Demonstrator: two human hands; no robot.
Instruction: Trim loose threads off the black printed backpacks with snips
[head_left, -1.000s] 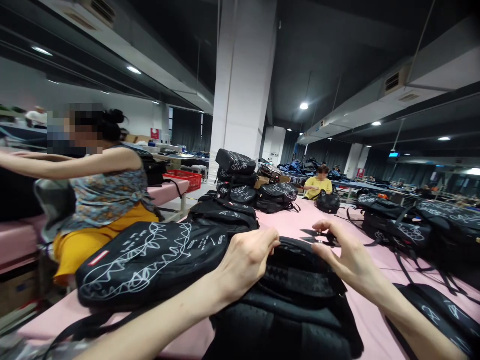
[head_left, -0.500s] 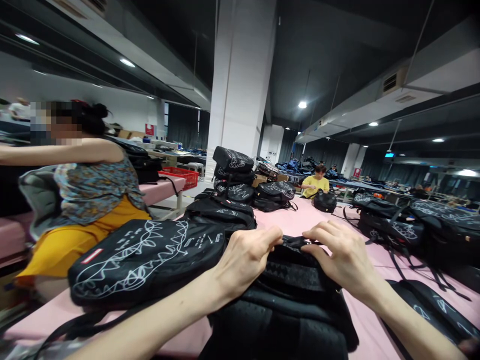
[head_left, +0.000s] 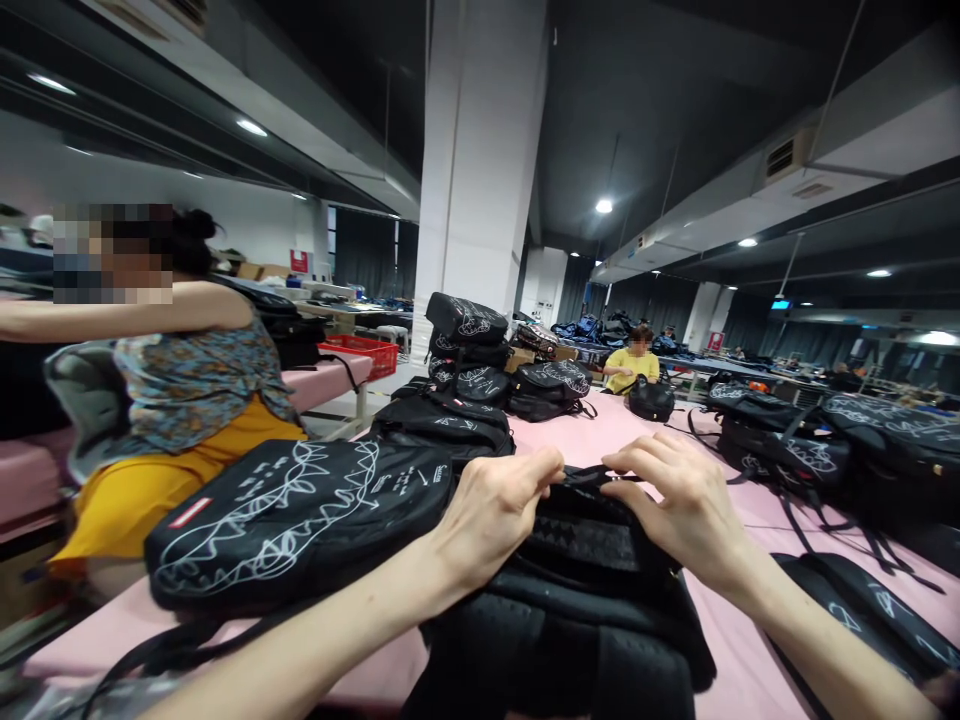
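A black backpack [head_left: 570,620] stands in front of me with its shoulder straps toward me and its top part open. My left hand [head_left: 499,510] pinches the top edge of the opening on its left side. Across from it, my right hand [head_left: 675,495] has thumb and fingers closed on the same edge at the right. A dark band of the edge runs between the two hands. Through the gap a dark patterned lining shows. Left of my forearm lies another black backpack [head_left: 300,520] with white scribble print and a small red-and-white label.
More printed black backpacks are stacked [head_left: 469,340] at the back and piled [head_left: 795,440] on the right of the pink table [head_left: 555,434]. A co-worker in yellow shorts [head_left: 142,480] sits at left; another in a yellow top [head_left: 630,370] sits beyond. A white pillar [head_left: 480,150] rises behind.
The opening's edge has shifted slightly, and more of the patterned lining shows. Both hands keep nearly the same place and grip. The view has moved a little.
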